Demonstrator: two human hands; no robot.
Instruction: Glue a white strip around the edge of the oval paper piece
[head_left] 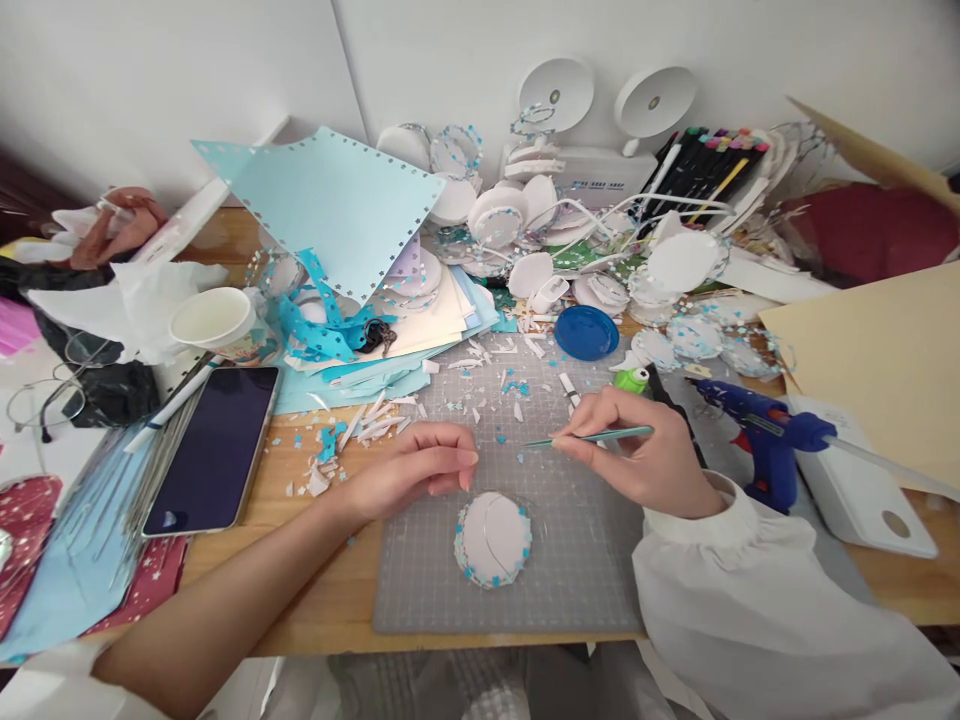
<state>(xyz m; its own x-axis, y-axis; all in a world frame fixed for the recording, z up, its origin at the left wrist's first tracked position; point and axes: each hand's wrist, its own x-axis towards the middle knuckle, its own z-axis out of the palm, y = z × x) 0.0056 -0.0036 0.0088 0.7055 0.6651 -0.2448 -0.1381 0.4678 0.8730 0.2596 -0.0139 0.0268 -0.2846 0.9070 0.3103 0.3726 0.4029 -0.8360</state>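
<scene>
My right hand (637, 450) pinches thin teal tweezers (592, 437), their tip pointing left over the grey cutting mat (570, 570). My left hand (420, 465) rests on the mat with its fingers curled under; whether they hold anything is hidden. Just below and between both hands lies a white paper disc (493, 538) edged with small blue specks, touched by neither hand.
A dark phone (214, 447) lies left of the mat beside a paper cup (214, 320) and light blue sheets (337, 205). A blue glue gun (765, 435) sits on the right, a blue lid (586, 332) behind. Many white discs, markers (705, 160) and paper scraps crowd the back.
</scene>
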